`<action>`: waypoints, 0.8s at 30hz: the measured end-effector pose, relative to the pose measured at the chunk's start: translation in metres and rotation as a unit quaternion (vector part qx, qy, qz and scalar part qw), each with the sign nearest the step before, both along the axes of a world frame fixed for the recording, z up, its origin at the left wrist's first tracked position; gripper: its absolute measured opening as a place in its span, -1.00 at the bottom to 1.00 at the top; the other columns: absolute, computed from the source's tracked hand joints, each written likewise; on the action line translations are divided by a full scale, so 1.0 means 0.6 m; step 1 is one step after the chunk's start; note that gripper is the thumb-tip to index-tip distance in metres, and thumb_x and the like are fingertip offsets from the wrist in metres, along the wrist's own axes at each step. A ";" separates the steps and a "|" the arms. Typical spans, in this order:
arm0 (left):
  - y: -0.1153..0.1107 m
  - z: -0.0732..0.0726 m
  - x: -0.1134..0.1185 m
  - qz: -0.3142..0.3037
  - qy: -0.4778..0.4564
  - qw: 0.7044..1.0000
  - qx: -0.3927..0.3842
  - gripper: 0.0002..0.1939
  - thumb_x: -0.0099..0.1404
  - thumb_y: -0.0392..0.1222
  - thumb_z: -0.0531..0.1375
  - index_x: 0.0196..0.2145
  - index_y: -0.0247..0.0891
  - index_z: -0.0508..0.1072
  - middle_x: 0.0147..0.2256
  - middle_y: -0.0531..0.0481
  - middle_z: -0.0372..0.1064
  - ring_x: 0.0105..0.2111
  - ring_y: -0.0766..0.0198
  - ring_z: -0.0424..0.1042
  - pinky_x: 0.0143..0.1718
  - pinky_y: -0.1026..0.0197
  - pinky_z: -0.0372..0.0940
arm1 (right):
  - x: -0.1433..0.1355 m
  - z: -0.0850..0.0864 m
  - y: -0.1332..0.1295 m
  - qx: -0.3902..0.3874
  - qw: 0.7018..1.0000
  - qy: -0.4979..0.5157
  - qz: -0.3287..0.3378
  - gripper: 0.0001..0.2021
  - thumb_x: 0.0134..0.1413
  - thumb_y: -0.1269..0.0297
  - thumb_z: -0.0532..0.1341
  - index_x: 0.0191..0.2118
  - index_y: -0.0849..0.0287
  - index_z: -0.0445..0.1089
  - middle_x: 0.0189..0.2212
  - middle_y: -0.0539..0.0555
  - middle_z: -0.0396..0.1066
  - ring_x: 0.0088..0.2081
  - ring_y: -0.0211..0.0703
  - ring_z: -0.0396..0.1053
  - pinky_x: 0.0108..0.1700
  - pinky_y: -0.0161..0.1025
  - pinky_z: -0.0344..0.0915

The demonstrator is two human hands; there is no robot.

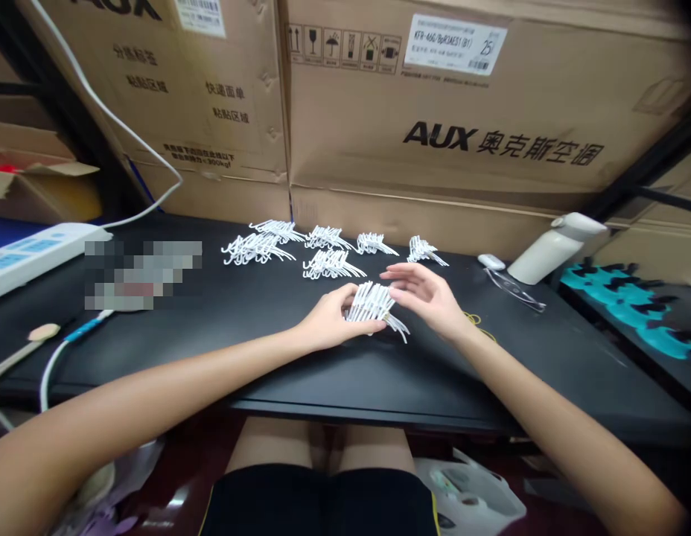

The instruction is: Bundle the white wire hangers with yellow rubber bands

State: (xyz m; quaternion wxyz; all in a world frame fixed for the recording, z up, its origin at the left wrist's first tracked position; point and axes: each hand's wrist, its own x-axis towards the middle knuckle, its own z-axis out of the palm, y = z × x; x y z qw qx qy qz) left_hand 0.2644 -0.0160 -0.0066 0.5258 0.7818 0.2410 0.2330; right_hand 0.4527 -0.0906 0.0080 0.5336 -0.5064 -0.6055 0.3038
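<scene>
A bundle of white wire hooks (371,301) is held over the front middle of the table by my left hand (337,316), with the thumb across its front. The straight ends stick out to the lower right, and a small yellowish spot shows near them. My right hand (427,298) is just right of the bundle, fingers bent and apart. Its thumb tip is at the bundle's upper right edge; whether it touches is unclear. Behind them lie more bundles of white hooks (328,264), several in loose rows. Yellow rubber bands (476,321) lie partly hidden behind my right wrist.
Large cardboard boxes (351,126) wall off the back of the black table (301,380). On the right are a white bottle (552,249), glasses (513,290) and turquoise objects (630,305). A power strip (44,249), white cable (55,365) and blurred-out item (144,275) are left.
</scene>
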 end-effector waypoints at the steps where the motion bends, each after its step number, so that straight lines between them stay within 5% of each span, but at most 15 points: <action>1: 0.001 -0.001 0.001 -0.001 -0.011 1.000 -0.014 -0.48 0.02 0.04 0.33 -0.15 -0.31 0.33 -0.23 -0.10 0.46 -0.26 0.17 0.44 -0.24 0.18 0.30 | 0.002 0.000 0.001 0.036 0.999 -0.003 -0.031 -0.72 0.02 0.23 0.28 -0.13 0.16 0.34 -0.16 0.14 0.41 -0.19 -0.16 0.39 -0.11 -0.14 0.35; 4: 0.003 -0.005 0.003 -0.001 -0.041 0.998 -0.040 -0.45 0.01 -0.01 0.35 -0.10 -0.33 0.35 -0.18 -0.13 0.46 -0.23 0.16 0.45 -0.19 0.16 0.32 | 0.002 0.003 -0.003 0.148 0.981 -0.084 -0.095 -0.91 0.03 0.30 0.26 -0.31 0.16 0.40 -0.30 0.08 0.40 -0.31 -0.19 0.37 -0.25 -0.19 0.36; 8: 0.004 -0.009 0.004 0.016 -0.069 0.997 -0.043 -0.48 0.00 -0.04 0.36 -0.12 -0.34 0.37 -0.17 -0.15 0.47 -0.20 0.13 0.47 -0.15 0.13 0.34 | -0.006 0.005 -0.013 0.230 0.943 -0.234 -0.055 -0.94 0.01 0.40 0.27 -0.32 0.15 0.44 -0.42 0.04 0.35 -0.44 -0.25 0.31 -0.38 -0.24 0.32; 15: 0.008 -0.011 0.002 0.023 -0.095 0.995 -0.017 -0.48 -0.06 -0.08 0.40 -0.17 -0.33 0.39 -0.14 -0.16 0.48 -0.15 0.10 0.47 -0.07 0.10 0.33 | -0.012 -0.001 -0.014 0.209 0.932 -0.295 -0.001 -0.90 0.13 0.42 0.17 -0.25 0.15 0.43 -0.39 0.06 0.34 -0.40 -0.26 0.32 -0.35 -0.27 0.33; 24: 0.015 -0.008 0.007 0.025 -0.082 0.988 -0.128 -0.40 -0.06 -0.13 0.41 -0.05 -0.38 0.43 -0.13 -0.22 0.50 -0.15 0.05 0.50 -0.03 0.04 0.34 | 0.002 -0.001 -0.008 0.154 0.924 -0.349 0.006 -0.93 0.22 0.39 0.07 -0.25 0.16 0.29 -0.35 0.08 0.28 -0.34 -0.21 0.28 -0.28 -0.24 0.29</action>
